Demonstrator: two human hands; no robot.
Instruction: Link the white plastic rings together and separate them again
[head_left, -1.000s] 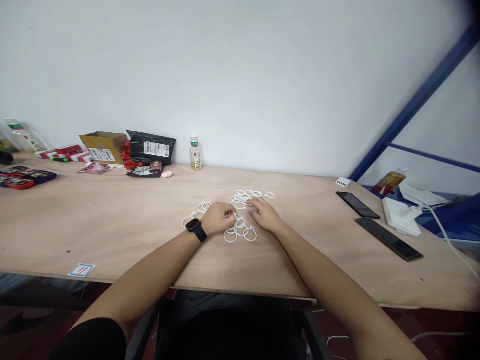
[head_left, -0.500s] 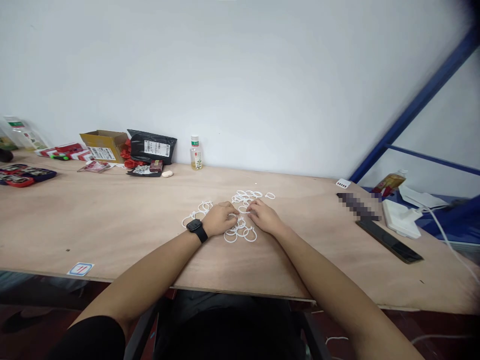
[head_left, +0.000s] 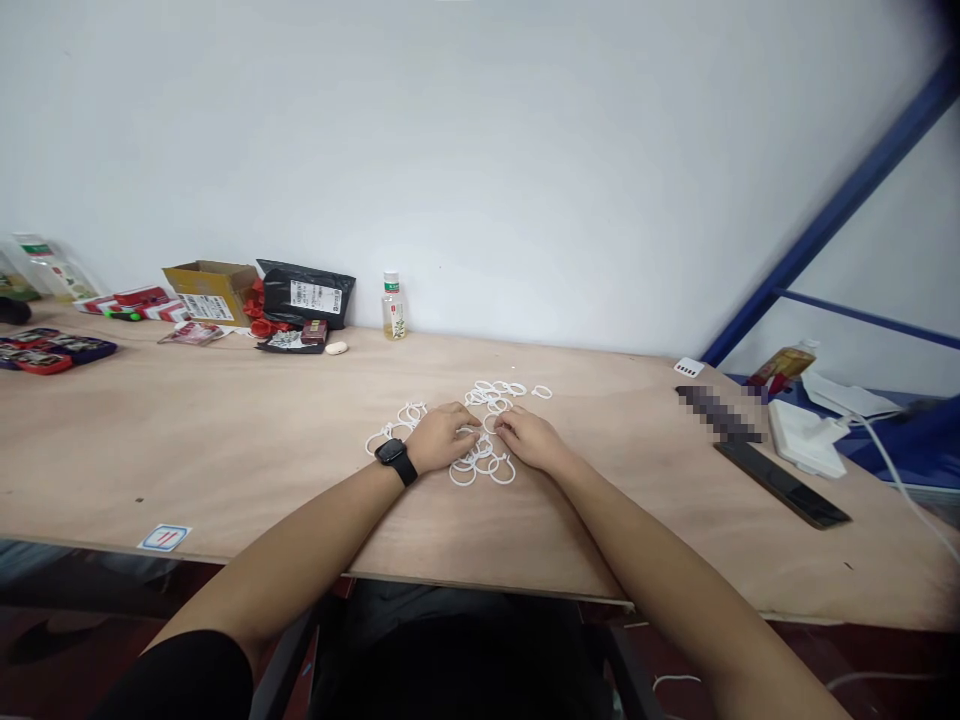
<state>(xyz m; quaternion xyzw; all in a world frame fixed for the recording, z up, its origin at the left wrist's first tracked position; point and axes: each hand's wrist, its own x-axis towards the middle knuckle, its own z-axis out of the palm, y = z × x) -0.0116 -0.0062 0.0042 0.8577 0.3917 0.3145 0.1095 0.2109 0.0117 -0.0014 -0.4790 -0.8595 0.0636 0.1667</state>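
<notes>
White rings lie in loose groups on the wooden table (head_left: 247, 450). My left hand (head_left: 442, 437), with a black watch at the wrist, rests between the left rings (head_left: 377, 440) and the near rings (head_left: 463, 477). Its fingers are curled together, and whatever they may hold is too small to make out. Opposite it, my right hand (head_left: 527, 437) pinches the edge of a white ring (head_left: 490, 424). Several more rings (head_left: 480, 396) lie just beyond both hands, and a single ring (head_left: 541, 392) sits apart to their right.
Along the wall stand a small bottle (head_left: 394, 306), a black package (head_left: 307, 296) and an open cardboard box (head_left: 214, 292). A red and blue case (head_left: 56, 350) is at the far left. To the right lie a dark phone (head_left: 781, 484) and a white device (head_left: 806, 438).
The ring at my right fingertips has turned and moved slightly right and nearer. My left hand has hardly moved. The whole view has shifted very slightly.
</notes>
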